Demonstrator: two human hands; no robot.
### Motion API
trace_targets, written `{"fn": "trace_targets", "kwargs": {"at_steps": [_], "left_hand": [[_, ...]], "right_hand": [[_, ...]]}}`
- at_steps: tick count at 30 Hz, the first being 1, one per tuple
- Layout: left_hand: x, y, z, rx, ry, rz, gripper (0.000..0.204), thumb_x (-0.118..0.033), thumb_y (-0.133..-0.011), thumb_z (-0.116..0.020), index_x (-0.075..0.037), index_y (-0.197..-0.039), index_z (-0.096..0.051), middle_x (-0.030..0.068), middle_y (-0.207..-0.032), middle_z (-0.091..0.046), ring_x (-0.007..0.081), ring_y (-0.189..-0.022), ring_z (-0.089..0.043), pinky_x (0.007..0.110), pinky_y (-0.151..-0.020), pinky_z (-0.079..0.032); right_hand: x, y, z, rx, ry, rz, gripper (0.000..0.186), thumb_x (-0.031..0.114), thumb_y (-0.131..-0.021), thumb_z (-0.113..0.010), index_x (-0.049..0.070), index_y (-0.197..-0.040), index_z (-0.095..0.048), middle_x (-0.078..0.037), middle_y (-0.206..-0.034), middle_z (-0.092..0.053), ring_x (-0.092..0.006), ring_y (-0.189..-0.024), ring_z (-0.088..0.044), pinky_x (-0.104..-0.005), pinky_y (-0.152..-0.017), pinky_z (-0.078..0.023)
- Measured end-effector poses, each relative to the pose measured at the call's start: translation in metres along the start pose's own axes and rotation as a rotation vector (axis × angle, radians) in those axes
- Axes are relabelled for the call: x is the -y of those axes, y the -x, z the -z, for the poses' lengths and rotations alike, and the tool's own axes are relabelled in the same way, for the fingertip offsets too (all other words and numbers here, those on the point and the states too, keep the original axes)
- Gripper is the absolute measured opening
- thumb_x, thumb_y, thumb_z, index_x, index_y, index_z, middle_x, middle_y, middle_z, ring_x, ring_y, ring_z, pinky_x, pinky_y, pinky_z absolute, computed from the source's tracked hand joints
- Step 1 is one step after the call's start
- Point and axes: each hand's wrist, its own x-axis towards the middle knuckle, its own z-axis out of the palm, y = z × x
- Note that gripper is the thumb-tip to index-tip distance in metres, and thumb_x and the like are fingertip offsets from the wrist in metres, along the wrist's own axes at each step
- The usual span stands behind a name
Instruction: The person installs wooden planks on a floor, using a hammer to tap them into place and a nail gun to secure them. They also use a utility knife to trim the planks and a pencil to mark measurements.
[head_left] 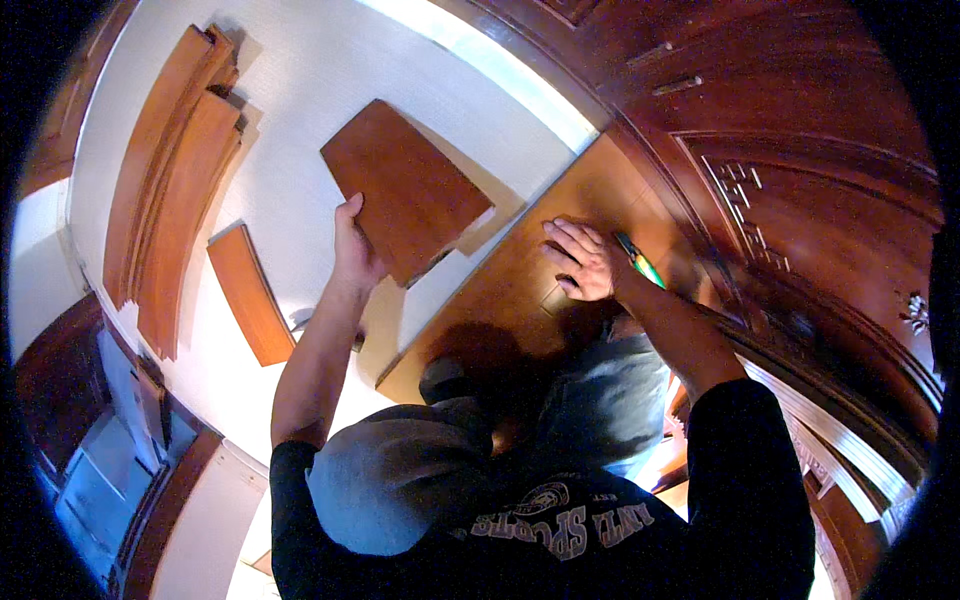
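My left hand point(357, 245) grips the near left edge of a short reddish-brown floorboard piece point(405, 190), thumb on top, the other fingers hidden beneath. The board is tilted above the pale floor sheet point(285, 150). Its right corner has a pale, chipped-looking edge. My right hand point(582, 258) is open over the laid orange-brown wood floor point(480, 305), fingers stretched out and holding nothing. Beside my right wrist lies a slim green and black tool point(640, 262), partly hidden by the forearm, so I cannot tell its kind.
Long floorboards point(165, 190) lie stacked at the left on the sheet. A shorter board piece point(250, 295) lies nearer to me, with a small dark object by its end. A dark carved wooden door or cabinet front point(800, 190) borders the right side. My knees are bent below.
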Motion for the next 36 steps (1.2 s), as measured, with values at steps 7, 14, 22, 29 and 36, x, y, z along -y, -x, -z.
{"fn": "trace_targets", "kwargs": {"at_steps": [7, 14, 22, 29, 36], "left_hand": [[0.054, -0.004, -0.031, 0.096, 0.312, -0.022, 0.042, -0.031, -0.103, -0.065, -0.009, -0.137, -0.055, 0.0132, -0.139, -0.060, 0.0295, -0.128, -0.061, 0.041, -0.104, -0.053], [0.031, -0.004, -0.028, 0.411, -1.438, -0.367, 0.059, -0.033, -0.100, -0.069, -0.005, -0.148, -0.049, 0.0194, -0.141, -0.058, 0.0350, -0.121, -0.062, 0.044, -0.102, -0.053], [-0.009, -0.049, -0.022, 0.335, -2.499, -0.825, 0.120, -0.062, -0.071, -0.086, -0.008, -0.161, -0.028, 0.0392, -0.150, -0.034, 0.0594, -0.139, -0.034, 0.069, -0.110, -0.038], [0.000, -0.074, -0.087, 0.396, -2.220, -0.667, 0.112, -0.050, -0.071, -0.087, -0.010, -0.159, -0.031, 0.0337, -0.147, -0.039, 0.0520, -0.132, -0.045, 0.060, -0.111, -0.040], [0.088, -0.080, -0.137, 0.126, -2.195, -0.661, 0.111, -0.059, -0.070, -0.088, -0.014, -0.157, -0.035, 0.0354, -0.147, -0.038, 0.0552, -0.135, -0.040, 0.065, -0.108, -0.038]], "right_hand": [[0.000, 0.005, -0.003, 0.022, -0.091, -0.033, 0.065, 0.038, -0.088, -0.064, 0.006, -0.144, -0.055, -0.024, -0.163, -0.039, -0.0429, -0.150, -0.038, -0.0556, -0.121, -0.030], [-0.007, 0.008, 0.000, -0.017, -0.086, 0.015, 0.075, 0.040, -0.079, -0.075, 0.005, -0.143, -0.057, -0.023, -0.162, -0.038, -0.0398, -0.149, -0.039, -0.0535, -0.120, -0.034], [-0.007, 0.012, -0.006, -0.035, -0.071, 0.022, 0.073, 0.042, -0.082, -0.074, 0.004, -0.143, -0.057, -0.022, -0.163, -0.038, -0.0380, -0.151, -0.036, -0.0522, -0.122, -0.032], [-0.009, 0.010, -0.001, -0.011, -0.097, 0.029, 0.072, 0.041, -0.084, -0.071, 0.006, -0.144, -0.055, -0.022, -0.164, -0.036, -0.0384, -0.152, -0.035, -0.0526, -0.124, -0.030], [-0.005, 0.007, 0.001, -0.025, -0.107, 0.003, 0.071, 0.040, -0.083, -0.071, 0.006, -0.143, -0.057, -0.020, -0.163, -0.040, -0.0367, -0.151, -0.037, -0.0523, -0.124, -0.031]]}}
